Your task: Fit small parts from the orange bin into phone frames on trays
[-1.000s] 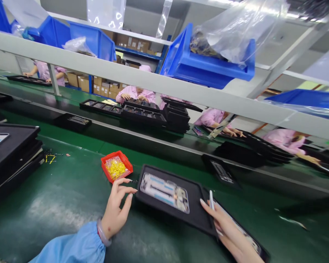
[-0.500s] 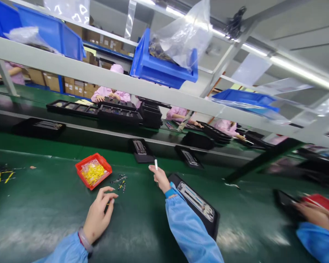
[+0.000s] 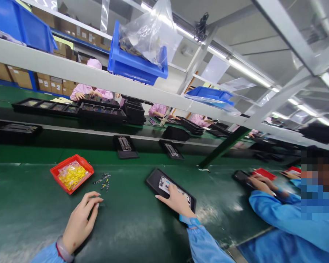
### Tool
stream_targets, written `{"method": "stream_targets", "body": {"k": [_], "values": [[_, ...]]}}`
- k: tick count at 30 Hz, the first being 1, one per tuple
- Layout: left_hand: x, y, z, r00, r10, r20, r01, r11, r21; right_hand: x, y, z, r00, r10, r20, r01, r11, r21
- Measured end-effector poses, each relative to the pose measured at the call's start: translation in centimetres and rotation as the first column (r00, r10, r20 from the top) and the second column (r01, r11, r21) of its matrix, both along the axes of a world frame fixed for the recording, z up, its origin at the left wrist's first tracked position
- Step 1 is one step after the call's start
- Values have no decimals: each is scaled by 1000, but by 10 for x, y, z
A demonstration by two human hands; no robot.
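My left hand (image 3: 80,221) rests low over the green bench with its fingers loosely bent and apart; nothing shows between them. Just beyond it lie several small dark and yellow pieces (image 3: 105,182), beside a red bin (image 3: 83,178) of small yellow parts (image 3: 73,175). My right hand (image 3: 178,201) lies over a black tray (image 3: 154,179) that carries a silvery phone frame (image 3: 163,184). Its thumb is spread out at the tray's near edge and its index finger touches the frame. The other fingertips are hidden under the hand.
Two black trays with phone frames, a left one (image 3: 128,152) and a right one (image 3: 175,155), sit along the back strip. On the right, a co-worker in blue sleeves (image 3: 274,208) handles a black item (image 3: 242,178). A white shelf rail (image 3: 79,75) with blue bins crosses above.
My right hand has come back onto the tray; the white-tipped stick it held is no longer visible. The view has turned right. The yellow bit in my left fingers no longer shows.
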State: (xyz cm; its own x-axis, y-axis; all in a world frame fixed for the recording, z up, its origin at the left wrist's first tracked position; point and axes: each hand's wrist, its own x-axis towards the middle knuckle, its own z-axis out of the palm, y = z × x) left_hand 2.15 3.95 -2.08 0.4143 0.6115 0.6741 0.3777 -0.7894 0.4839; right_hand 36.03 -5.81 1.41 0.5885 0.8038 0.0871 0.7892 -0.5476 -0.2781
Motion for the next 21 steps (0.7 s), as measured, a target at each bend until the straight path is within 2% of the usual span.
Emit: {"method": "stream_targets", "body": {"k": [3, 5, 8, 10, 13, 16, 18, 21], "values": [[1, -1, -1, 1000, -19, -24, 19, 1000, -9, -17, -11, -10, 988, 154, -2, -154, 987, -54], [2, -1, 0, 999, -36, -38, 35, 999, -24, -35, -17, -20, 947, 318, 45, -314, 946, -76], [0, 2, 3, 998, -40, -57, 37, 998, -47, -67, -26, -35, 799, 578, 166, -574, 815, -77], [-3, 7, 4, 998, -22, -63, 18, 998, -63, -90, -31, -40, 694, 682, 230, -689, 722, -62], [-10, 16, 5, 995, 7, -97, -17, 994, -112, -123, -33, -41, 524, 791, 315, -818, 571, -73], [-13, 25, 5, 977, 2, -214, -48, 976, -212, -152, -29, -39, 363, 848, 385, -900, 427, -91], [-12, 29, 7, 940, -17, -340, -88, 952, -292, -168, -25, -39, 297, 856, 423, -928, 363, -82], [-7, 34, 14, 852, -34, -523, -179, 919, -352, -183, -22, -39, 247, 854, 459, -953, 301, -48]]}}
